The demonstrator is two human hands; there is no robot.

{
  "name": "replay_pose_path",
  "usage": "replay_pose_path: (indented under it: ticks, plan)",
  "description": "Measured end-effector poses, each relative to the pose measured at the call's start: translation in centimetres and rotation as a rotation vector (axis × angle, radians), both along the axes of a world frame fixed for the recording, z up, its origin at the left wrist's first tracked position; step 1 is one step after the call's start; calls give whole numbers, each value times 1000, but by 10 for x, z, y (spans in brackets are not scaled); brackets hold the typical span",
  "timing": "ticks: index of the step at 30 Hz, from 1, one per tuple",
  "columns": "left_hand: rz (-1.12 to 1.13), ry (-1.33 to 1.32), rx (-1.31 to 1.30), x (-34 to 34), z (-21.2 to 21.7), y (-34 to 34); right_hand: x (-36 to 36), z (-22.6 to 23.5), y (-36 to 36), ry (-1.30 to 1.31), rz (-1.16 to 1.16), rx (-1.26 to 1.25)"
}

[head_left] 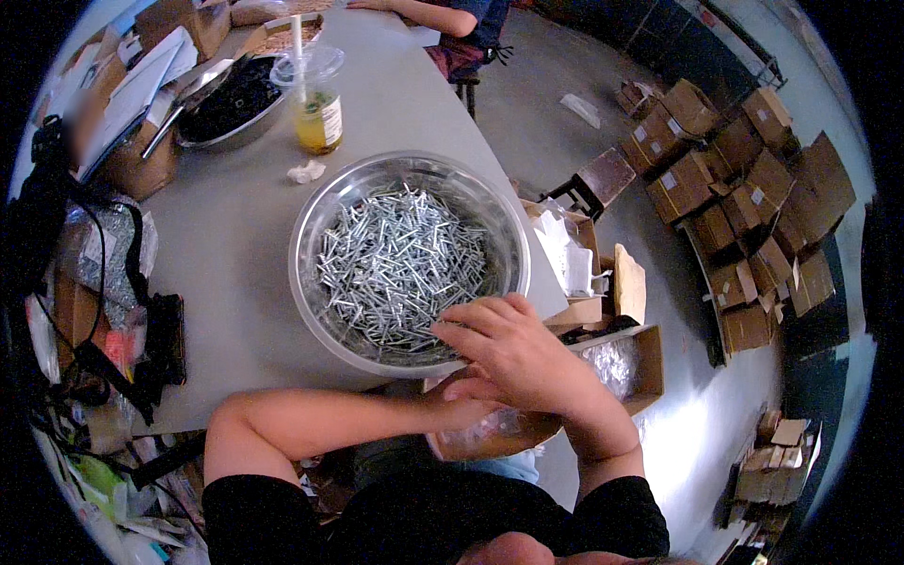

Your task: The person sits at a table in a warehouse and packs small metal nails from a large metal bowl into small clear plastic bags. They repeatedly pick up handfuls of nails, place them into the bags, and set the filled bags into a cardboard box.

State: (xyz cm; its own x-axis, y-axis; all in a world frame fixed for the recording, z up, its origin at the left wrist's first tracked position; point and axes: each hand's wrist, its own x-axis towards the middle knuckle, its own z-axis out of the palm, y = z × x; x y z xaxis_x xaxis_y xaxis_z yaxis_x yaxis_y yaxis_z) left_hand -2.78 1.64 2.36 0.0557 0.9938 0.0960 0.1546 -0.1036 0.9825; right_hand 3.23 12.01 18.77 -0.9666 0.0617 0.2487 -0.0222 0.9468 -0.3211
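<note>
A wide steel bowl stands at the table's near right edge. Loose in it lies a heap of thin silver fasteners, too small to tell screws from nails. My right hand is over the bowl's near right rim, its fingers apart and lightly bent, with nothing visible in them. Below it, outside the bowl, is my left hand; the right hand covers part of it and its fingers are hidden. Just under both hands is an open cardboard box with clear plastic bags inside.
Beyond the bowl stand a plastic drink cup with a straw and a crumpled tissue. A basin of black parts sits at the far left. Cables and bags crowd the left edge. Stacked cartons line the right; another person's arm shows at the far end.
</note>
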Motion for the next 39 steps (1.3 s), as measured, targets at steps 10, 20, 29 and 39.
replay_pose_path:
  ticks: [10, 20, 29, 39]
  plan:
    - [29, 226, 192, 7, 9, -3, -3, 9, 10, -126, 100, -55]
    - [-77, 39, 100, -11, 36, 0, 9, 15, 17, -23, 95, -126]
    - [-143, 100, -42, -17, 49, 0, 10, 0, 26, 144, 24, -207]
    - [-334, 92, -242, -17, 44, 6, -32, -7, 25, -227, 160, -213]
